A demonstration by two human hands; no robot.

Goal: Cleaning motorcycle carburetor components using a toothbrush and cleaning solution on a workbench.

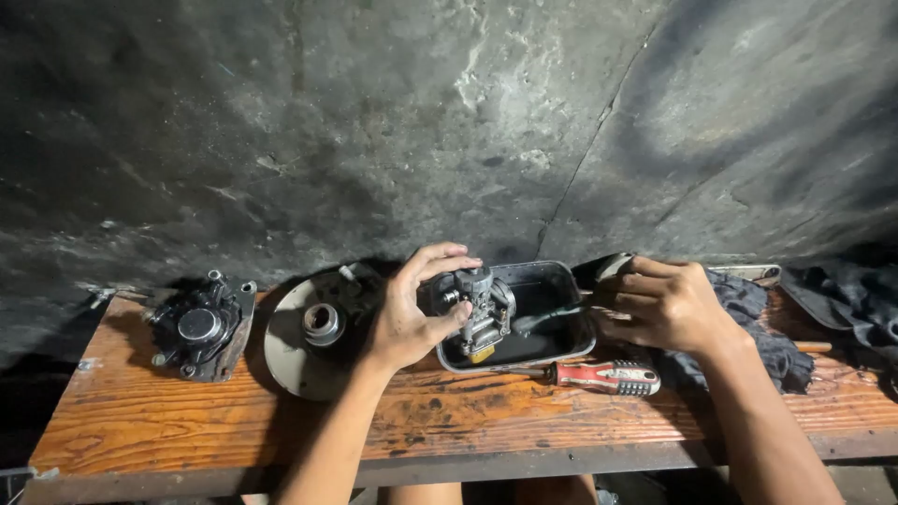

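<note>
While left hand pinches a carburettor, right hand grips a brush, worn wooden bench, stained concrete wall

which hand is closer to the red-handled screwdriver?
Right. The right hand sits just above the screwdriver handle, gripping a brush-like tool, not touching the screwdriver. The left hand is farther off to the left, holding the carburetor over the metal tray.

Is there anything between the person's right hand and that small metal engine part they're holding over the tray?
Nothing blocks it. The left hand already has the engine part in its grip above the dark tray. The right hand holds a thin tool that reaches across open space toward the part.
</note>
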